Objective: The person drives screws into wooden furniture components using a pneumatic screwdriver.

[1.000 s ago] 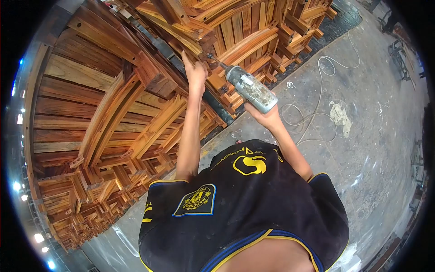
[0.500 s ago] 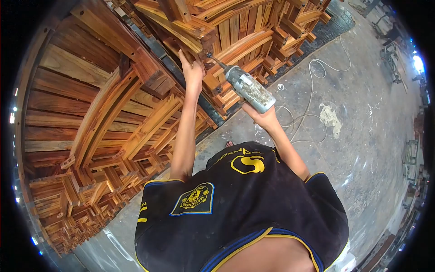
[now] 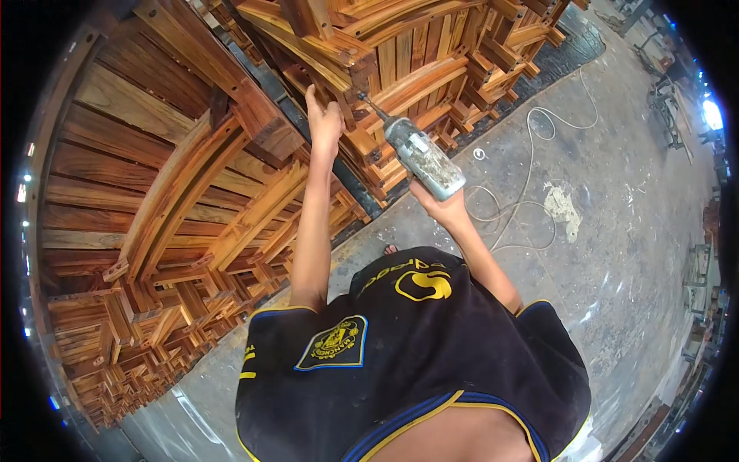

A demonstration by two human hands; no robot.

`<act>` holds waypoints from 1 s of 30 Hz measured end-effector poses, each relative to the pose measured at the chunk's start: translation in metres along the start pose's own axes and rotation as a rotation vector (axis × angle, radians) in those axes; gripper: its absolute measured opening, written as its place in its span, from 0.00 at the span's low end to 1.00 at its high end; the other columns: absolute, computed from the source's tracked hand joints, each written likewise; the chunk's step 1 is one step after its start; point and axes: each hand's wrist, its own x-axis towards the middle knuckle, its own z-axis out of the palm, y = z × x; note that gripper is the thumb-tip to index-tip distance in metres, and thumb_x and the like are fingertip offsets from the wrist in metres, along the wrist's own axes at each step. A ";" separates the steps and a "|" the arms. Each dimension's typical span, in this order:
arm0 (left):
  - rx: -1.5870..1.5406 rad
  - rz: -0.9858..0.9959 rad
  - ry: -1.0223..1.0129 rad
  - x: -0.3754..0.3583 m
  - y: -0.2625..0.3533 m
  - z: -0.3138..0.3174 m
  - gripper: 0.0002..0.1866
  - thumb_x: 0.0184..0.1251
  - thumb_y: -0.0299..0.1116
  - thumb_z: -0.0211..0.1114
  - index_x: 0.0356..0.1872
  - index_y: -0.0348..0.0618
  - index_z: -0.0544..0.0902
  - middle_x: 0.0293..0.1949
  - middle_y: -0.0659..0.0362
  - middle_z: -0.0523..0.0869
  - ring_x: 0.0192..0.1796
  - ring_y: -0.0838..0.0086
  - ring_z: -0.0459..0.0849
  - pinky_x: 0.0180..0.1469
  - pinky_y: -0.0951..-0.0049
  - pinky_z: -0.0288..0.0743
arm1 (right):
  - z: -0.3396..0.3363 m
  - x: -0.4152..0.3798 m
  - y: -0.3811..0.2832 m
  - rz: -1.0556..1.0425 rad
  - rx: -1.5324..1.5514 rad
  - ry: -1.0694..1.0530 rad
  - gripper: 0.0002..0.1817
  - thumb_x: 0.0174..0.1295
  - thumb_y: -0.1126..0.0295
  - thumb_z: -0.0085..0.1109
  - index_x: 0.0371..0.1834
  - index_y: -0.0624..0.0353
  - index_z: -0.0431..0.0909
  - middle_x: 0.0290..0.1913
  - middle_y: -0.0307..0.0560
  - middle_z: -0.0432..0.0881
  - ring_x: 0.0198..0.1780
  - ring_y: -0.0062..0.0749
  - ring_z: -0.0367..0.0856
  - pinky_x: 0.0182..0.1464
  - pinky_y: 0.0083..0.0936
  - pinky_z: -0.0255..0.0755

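My right hand is wrapped around the handle of a worn, grey-green power drill. The drill slants up and left, and its bit meets the end of a wooden post on a slatted wooden furniture frame. My left hand grips the edge of the same frame, just left of the drill's tip. Its thumb points up along the wood, while the other fingers curl round and are partly hidden.
A second slatted wooden piece with a curved rail stands close on my left, with several more behind it. A pale cord loops over the grey concrete floor on the right. Metal stands line the far right.
The drill and my right hand have shifted very slightly, with the bit still at the post. My left hand stays on the frame. The view has tilted a little.
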 end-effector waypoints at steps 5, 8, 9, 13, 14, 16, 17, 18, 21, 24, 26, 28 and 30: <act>0.130 0.035 -0.080 0.008 0.005 -0.008 0.40 0.56 0.18 0.52 0.71 0.42 0.44 0.25 0.62 0.76 0.18 0.83 0.68 0.19 0.80 0.61 | -0.001 -0.002 -0.010 0.140 0.072 0.024 0.12 0.44 0.76 0.62 0.35 0.64 0.79 0.30 0.43 0.83 0.31 0.25 0.81 0.37 0.21 0.73; 0.073 0.133 -0.069 0.013 0.002 -0.003 0.39 0.55 0.16 0.52 0.69 0.40 0.47 0.31 0.60 0.77 0.21 0.84 0.70 0.21 0.83 0.63 | 0.000 -0.005 -0.008 0.093 0.005 0.019 0.14 0.48 0.73 0.62 0.41 0.61 0.79 0.34 0.41 0.82 0.35 0.23 0.79 0.39 0.22 0.72; 0.071 0.132 -0.065 0.013 0.001 -0.002 0.39 0.55 0.16 0.52 0.69 0.40 0.47 0.31 0.60 0.77 0.21 0.84 0.70 0.21 0.83 0.63 | 0.001 -0.005 -0.008 0.093 0.004 0.014 0.14 0.48 0.73 0.62 0.41 0.61 0.79 0.34 0.41 0.82 0.35 0.23 0.79 0.39 0.22 0.72; 0.088 0.096 -0.054 0.011 0.002 -0.002 0.40 0.52 0.13 0.53 0.69 0.37 0.47 0.38 0.54 0.80 0.23 0.85 0.71 0.23 0.84 0.64 | 0.002 -0.006 -0.007 0.151 0.032 0.014 0.12 0.46 0.76 0.60 0.38 0.62 0.79 0.32 0.41 0.82 0.33 0.24 0.79 0.37 0.22 0.72; 0.084 0.095 -0.049 0.010 0.004 -0.001 0.40 0.52 0.13 0.53 0.69 0.37 0.47 0.38 0.54 0.80 0.23 0.85 0.71 0.23 0.84 0.64 | 0.001 -0.004 -0.007 0.141 -0.007 0.018 0.12 0.45 0.77 0.59 0.36 0.62 0.79 0.31 0.43 0.83 0.33 0.26 0.81 0.38 0.23 0.73; 0.089 0.110 -0.054 0.008 0.006 -0.002 0.40 0.52 0.13 0.52 0.68 0.36 0.47 0.41 0.53 0.80 0.23 0.84 0.71 0.24 0.85 0.64 | 0.002 -0.004 -0.003 0.160 0.042 0.008 0.12 0.45 0.77 0.59 0.37 0.62 0.79 0.32 0.42 0.83 0.33 0.25 0.81 0.38 0.23 0.72; 0.090 0.110 -0.053 0.009 0.004 -0.003 0.40 0.52 0.13 0.52 0.68 0.36 0.47 0.41 0.53 0.80 0.23 0.84 0.71 0.24 0.85 0.64 | 0.003 -0.004 -0.002 0.177 0.092 0.003 0.13 0.46 0.77 0.58 0.37 0.62 0.79 0.32 0.42 0.83 0.33 0.25 0.80 0.38 0.22 0.72; 0.081 0.125 -0.066 0.010 0.001 -0.004 0.40 0.52 0.13 0.52 0.68 0.36 0.47 0.42 0.52 0.80 0.24 0.84 0.72 0.25 0.85 0.65 | 0.003 -0.003 -0.001 0.177 0.093 0.003 0.13 0.46 0.77 0.58 0.37 0.62 0.79 0.32 0.42 0.83 0.33 0.25 0.80 0.38 0.22 0.72; 0.078 0.148 -0.088 0.011 0.003 -0.004 0.39 0.53 0.13 0.52 0.68 0.35 0.47 0.45 0.50 0.79 0.27 0.82 0.76 0.28 0.84 0.69 | 0.003 -0.004 -0.001 0.216 0.143 0.010 0.13 0.45 0.77 0.58 0.38 0.63 0.79 0.33 0.40 0.82 0.35 0.24 0.79 0.40 0.22 0.72; 0.085 0.171 -0.081 0.011 0.006 0.000 0.39 0.54 0.13 0.53 0.68 0.35 0.48 0.46 0.49 0.79 0.32 0.77 0.80 0.34 0.81 0.73 | -0.001 -0.005 0.001 0.238 0.154 -0.012 0.16 0.46 0.77 0.58 0.41 0.63 0.79 0.37 0.41 0.82 0.39 0.24 0.79 0.44 0.22 0.71; 0.089 0.181 -0.073 0.009 0.008 0.001 0.39 0.54 0.13 0.54 0.68 0.35 0.48 0.47 0.49 0.79 0.35 0.74 0.81 0.37 0.79 0.74 | 0.001 -0.007 0.004 0.267 0.140 -0.004 0.18 0.46 0.77 0.58 0.44 0.62 0.78 0.40 0.41 0.82 0.42 0.25 0.79 0.47 0.22 0.71; 0.128 0.138 -0.056 0.009 0.008 0.001 0.39 0.55 0.13 0.54 0.68 0.36 0.48 0.48 0.48 0.79 0.37 0.72 0.82 0.40 0.77 0.75 | 0.003 -0.006 0.000 0.238 0.128 0.016 0.14 0.46 0.79 0.56 0.40 0.62 0.77 0.35 0.38 0.79 0.37 0.22 0.75 0.41 0.20 0.69; 0.143 0.106 -0.045 0.011 0.006 0.001 0.39 0.55 0.14 0.54 0.68 0.36 0.48 0.48 0.47 0.79 0.38 0.71 0.82 0.41 0.76 0.75 | 0.003 -0.004 -0.005 0.214 0.115 0.025 0.11 0.46 0.81 0.54 0.35 0.62 0.76 0.31 0.35 0.75 0.33 0.20 0.72 0.36 0.19 0.67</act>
